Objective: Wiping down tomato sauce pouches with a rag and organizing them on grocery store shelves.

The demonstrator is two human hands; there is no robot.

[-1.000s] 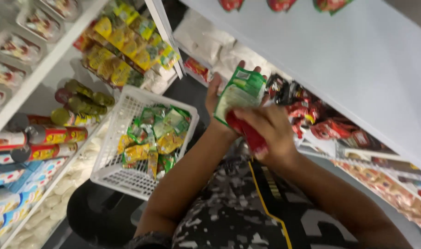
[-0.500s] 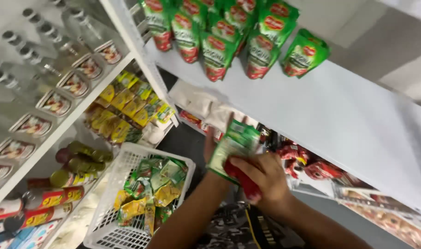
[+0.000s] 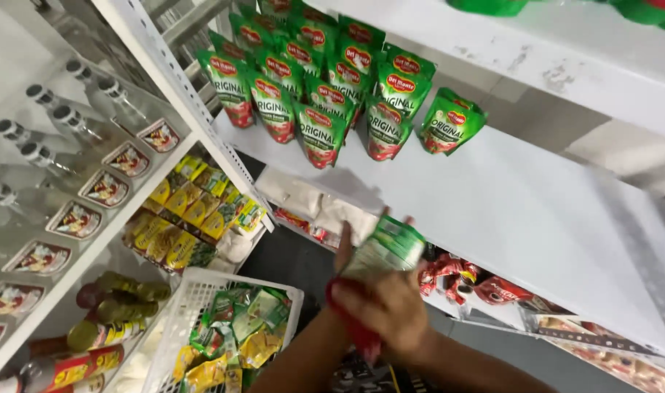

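Observation:
Both of my hands hold one green and red sauce pouch (image 3: pixel 388 249) just below the front edge of a white shelf (image 3: pixel 507 211). My right hand (image 3: pixel 388 309) wraps the pouch's red lower part from the front. My left hand (image 3: pixel 344 251) lies behind the pouch, and only its fingers show at the pouch's left side. Several matching green pouches (image 3: pixel 321 131) stand upright in rows on the back left part of that shelf. The shelf's right part is bare.
A white plastic basket (image 3: pixel 194 306) with several green and yellow packets sits low at the left. The left rack carries clear capped bottles (image 3: pixel 63 116), yellow packets (image 3: pixel 187 211) and jars. Red packets (image 3: pixel 478 284) lie on the shelf below.
My view has tilted upward, bringing the rows of standing pouches into sight. My hands keep hold of the pouch, now just under the shelf's front edge.

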